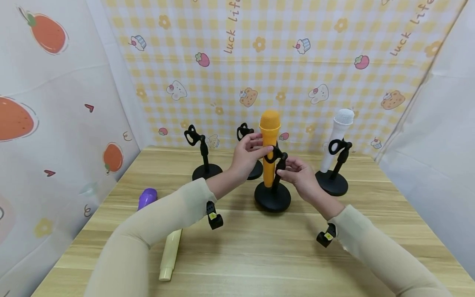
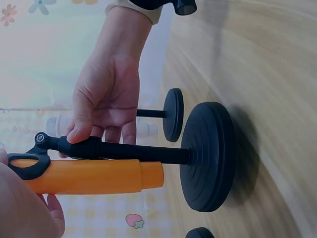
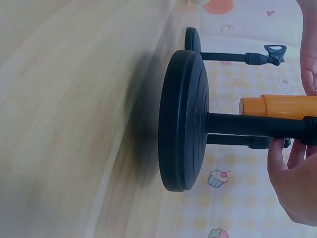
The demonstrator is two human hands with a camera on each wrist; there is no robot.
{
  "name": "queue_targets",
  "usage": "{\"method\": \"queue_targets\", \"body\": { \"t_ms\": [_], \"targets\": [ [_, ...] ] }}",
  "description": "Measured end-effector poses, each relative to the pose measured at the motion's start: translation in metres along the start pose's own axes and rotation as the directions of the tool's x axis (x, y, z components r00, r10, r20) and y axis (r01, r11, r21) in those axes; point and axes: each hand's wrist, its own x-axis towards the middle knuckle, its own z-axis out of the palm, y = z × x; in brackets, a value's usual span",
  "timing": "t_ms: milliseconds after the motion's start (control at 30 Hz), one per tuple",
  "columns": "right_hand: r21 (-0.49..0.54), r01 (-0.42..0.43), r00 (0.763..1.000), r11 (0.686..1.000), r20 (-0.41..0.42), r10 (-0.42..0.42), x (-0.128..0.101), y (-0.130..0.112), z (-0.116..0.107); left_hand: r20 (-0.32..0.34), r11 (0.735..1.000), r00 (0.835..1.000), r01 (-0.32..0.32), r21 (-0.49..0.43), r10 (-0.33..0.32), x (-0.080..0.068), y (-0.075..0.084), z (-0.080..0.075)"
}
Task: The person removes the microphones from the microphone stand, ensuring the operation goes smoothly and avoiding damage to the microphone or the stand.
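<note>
An orange microphone (image 1: pixel 270 134) stands upright in the clip of a black desk stand (image 1: pixel 272 199). Around the microphone's upper body curl the fingers and thumb of my left hand (image 1: pixel 246 155), its thumb by the clip. My right hand (image 1: pixel 303 178) pinches the stand's post just below the clip joint. In the left wrist view the orange handle (image 2: pixel 99 177) passes through the clip ring (image 2: pixel 30 167), its lower end beside the post and above the round base (image 2: pixel 208 156). The right wrist view shows the base (image 3: pixel 183 121) close to the tabletop.
A white microphone (image 1: pixel 335 134) leans in another black stand (image 1: pixel 332 183) at the right. Two stands with vacant clips, one at the left (image 1: pixel 205 154) and one behind my left hand (image 1: pixel 256 171), stand farther back. A purple microphone (image 1: pixel 147 197) and a pale yellow one (image 1: pixel 170 255) lie near my left sleeve.
</note>
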Motion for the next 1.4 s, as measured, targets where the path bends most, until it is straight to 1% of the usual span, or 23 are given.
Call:
{"method": "queue_targets", "body": {
  "t_ms": [133, 333, 467, 700, 900, 1067, 1167, 1400],
  "targets": [
    [0.024, -0.006, 1.000, 1.000, 0.014, 0.005, -0.002, 0.002, 0.002, -0.003, 1.000, 1.000, 0.007, -0.014, -0.007, -0.004, 0.000, -0.003],
    [0.003, -0.035, 0.999, 0.999, 0.025, 0.035, -0.006, 0.004, 0.006, 0.008, 0.999, 1.000, 0.016, -0.038, -0.016, -0.010, -0.002, -0.007],
    [0.003, -0.050, 0.998, 0.999, 0.038, 0.050, -0.009, 0.006, 0.008, -0.002, 0.999, 1.000, 0.030, -0.037, -0.030, -0.014, -0.003, -0.008],
    [-0.010, -0.046, 0.998, 0.999, 0.050, 0.047, -0.014, 0.010, 0.011, -0.021, 0.998, 0.998, 0.056, -0.034, -0.057, -0.021, -0.004, -0.010],
    [-0.007, -0.035, 0.998, 0.999, 0.055, 0.035, -0.017, 0.012, 0.013, -0.022, 0.996, 0.997, 0.069, -0.047, -0.071, -0.025, -0.006, -0.012],
    [-0.010, -0.037, 0.998, 0.999, 0.057, 0.038, -0.017, 0.015, 0.014, -0.035, 0.996, 0.996, 0.083, -0.036, -0.084, -0.027, -0.007, -0.014],
    [-0.014, -0.044, 0.997, 0.999, 0.060, 0.044, -0.017, 0.017, 0.014, -0.037, 0.995, 0.995, 0.086, -0.041, -0.088, -0.029, -0.008, -0.015],
    [-0.035, -0.048, 0.997, 0.998, 0.066, 0.050, -0.017, 0.019, 0.013, -0.030, 0.996, 0.997, 0.073, -0.053, -0.075, -0.031, -0.010, -0.017]
  ]
}}
